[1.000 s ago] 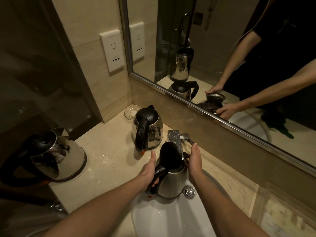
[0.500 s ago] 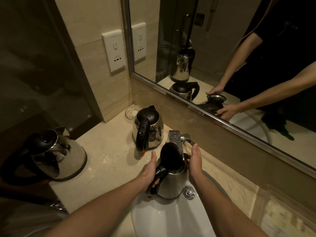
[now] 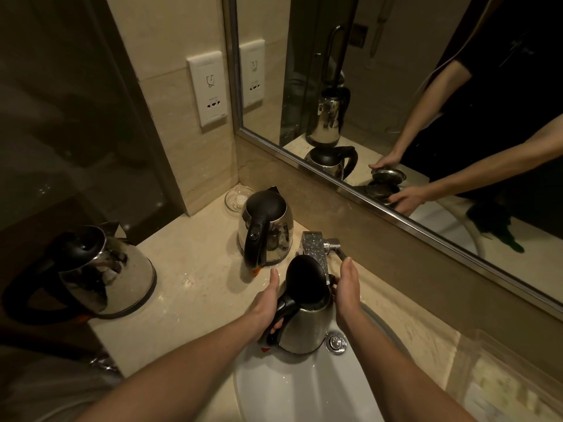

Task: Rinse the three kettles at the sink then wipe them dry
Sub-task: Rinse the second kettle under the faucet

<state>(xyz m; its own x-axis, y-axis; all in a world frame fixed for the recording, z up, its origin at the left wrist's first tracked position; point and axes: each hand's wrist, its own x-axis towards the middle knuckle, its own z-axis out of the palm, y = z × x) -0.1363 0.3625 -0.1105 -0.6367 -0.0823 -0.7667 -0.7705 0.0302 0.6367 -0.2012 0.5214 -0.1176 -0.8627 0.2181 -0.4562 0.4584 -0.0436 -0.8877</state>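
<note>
Beige marble counter [image 3: 195, 269] surrounds a white glossy sink [image 3: 304, 388] beneath a wide mirror [image 3: 396, 95]. From the head view, the left hand [image 3: 268, 303] grips the black plastic handle of a steel kettle [image 3: 307, 324] held over the basin, its lid hinged open under the chrome faucet [image 3: 316, 251]; the right hand [image 3: 347, 287] cups its far side, fingers curled. Best to keep the mouth level beneath the spout. Two more rounded, mirror-bright kettles [image 3: 268, 229] [image 3: 100, 272] wait on the counter.
</note>
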